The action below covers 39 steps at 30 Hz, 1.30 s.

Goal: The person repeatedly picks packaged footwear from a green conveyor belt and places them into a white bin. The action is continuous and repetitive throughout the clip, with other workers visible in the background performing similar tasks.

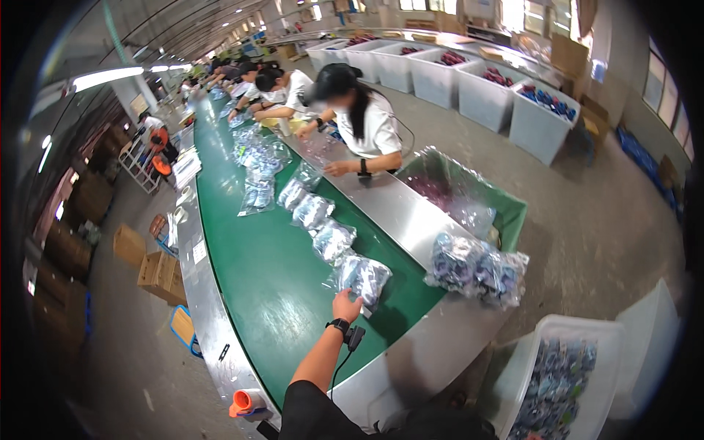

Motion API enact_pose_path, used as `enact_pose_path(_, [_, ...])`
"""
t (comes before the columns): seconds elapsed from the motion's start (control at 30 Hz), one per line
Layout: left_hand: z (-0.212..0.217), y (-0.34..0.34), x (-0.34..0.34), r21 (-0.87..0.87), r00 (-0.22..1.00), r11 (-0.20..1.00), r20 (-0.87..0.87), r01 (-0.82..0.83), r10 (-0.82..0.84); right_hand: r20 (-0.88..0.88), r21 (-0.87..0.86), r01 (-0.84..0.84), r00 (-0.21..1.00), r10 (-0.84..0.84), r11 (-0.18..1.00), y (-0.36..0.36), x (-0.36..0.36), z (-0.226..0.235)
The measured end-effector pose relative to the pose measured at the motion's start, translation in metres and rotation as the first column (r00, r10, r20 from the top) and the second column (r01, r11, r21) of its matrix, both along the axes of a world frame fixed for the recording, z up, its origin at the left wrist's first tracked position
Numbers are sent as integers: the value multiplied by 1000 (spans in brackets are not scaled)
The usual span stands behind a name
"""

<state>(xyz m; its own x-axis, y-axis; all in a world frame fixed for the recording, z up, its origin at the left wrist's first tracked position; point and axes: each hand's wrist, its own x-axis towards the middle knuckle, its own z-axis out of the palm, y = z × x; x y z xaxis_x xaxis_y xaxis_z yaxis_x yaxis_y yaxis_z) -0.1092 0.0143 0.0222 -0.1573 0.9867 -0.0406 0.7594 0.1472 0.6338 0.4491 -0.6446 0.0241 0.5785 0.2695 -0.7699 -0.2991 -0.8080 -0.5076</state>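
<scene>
My left hand (347, 306) reaches over the green conveyor belt (257, 315), a black band with a small box on its wrist. Its fingers are curled at the near edge of a clear plastic bag (361, 279) filled with pale blue and grey items, gripping the film there. Several similar bags (314, 212) lie in a row behind it, stretching away along the belt. Which items fill the bags is too blurred to make out. My right hand is out of view.
Filled bags (477, 268) rest on the metal ledge at right, beside a green lined bin (506, 213). A white tub (546, 381) of bagged items stands at lower right. Co-workers (359, 117) line the belt's far right side. An orange cup-like object (246, 402) is lower left.
</scene>
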Motion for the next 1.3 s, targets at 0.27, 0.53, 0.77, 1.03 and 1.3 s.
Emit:
enact_pose_path(0.27, [-45, 76, -46, -133, 993, 984, 3, -119, 120, -121, -53, -25, 993, 19, 998, -74, 43, -81])
enact_pose_path(0.53, [-54, 76, -31, -333, 985, 936, 82, -116, 151, -72, -1, -83, 994, 83, 997, -29, 6, -21])
enact_pose_path(0.77, [-110, 47, -24, -364, 882, 929, 412, -70, 228, 51, -82, -377, 923, 382, 922, 35, -19, 28])
enact_pose_path(1.03, [-67, -46, 24, 35, 866, 998, 498, -56, 31, 255, -224, -608, 717, 648, 761, 77, -31, 45])
enact_pose_path(1.3, [-68, -188, 30, 98, 858, 989, 494, 109, -143, 273, -193, -620, 711, 648, 761, 26, -6, -28])
